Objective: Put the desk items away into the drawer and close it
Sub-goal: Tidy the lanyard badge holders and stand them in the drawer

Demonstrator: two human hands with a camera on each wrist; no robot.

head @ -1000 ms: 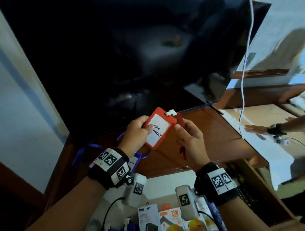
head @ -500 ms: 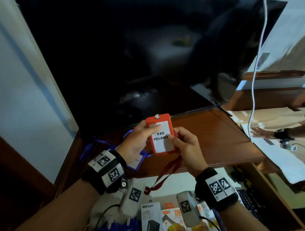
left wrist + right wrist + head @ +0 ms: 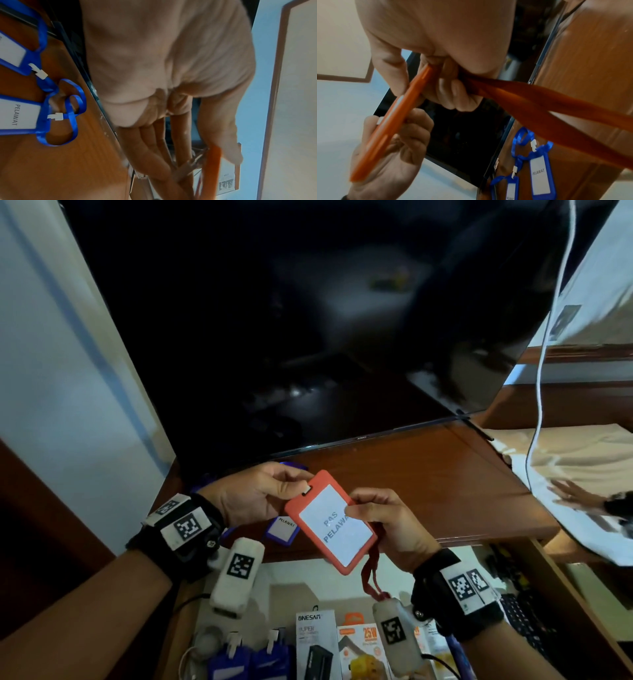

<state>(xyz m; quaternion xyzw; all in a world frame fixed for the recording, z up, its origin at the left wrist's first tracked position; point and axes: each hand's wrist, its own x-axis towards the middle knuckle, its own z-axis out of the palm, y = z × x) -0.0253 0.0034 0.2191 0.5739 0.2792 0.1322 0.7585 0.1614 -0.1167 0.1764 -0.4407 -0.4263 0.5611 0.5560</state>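
Observation:
Both hands hold an orange badge holder (image 3: 330,525) (image 3: 390,121) with a white card above the desk's front edge. My left hand (image 3: 260,494) pinches its top end near the white clip. My right hand (image 3: 383,522) pinches its right edge, thumb on the card, and its curled fingers grip the red lanyard (image 3: 371,573) (image 3: 539,108), which hangs down over the open drawer (image 3: 342,577). Two blue badge holders (image 3: 18,115) (image 3: 541,174) with blue lanyards lie on the wooden desk (image 3: 428,474), under and behind my left hand.
A large dark screen (image 3: 291,320) stands at the back of the desk. A white cable (image 3: 544,354) hangs at the right. The drawer holds boxed chargers (image 3: 317,645), more blue badge holders (image 3: 250,662) and a keyboard (image 3: 520,625). Another person's hand (image 3: 579,498) rests on paper at far right.
The orange badge holder has come down and nearer me, tilting so its top points up-left. The left hand shifted from its side to its top end; the lanyard now hangs behind the right hand.

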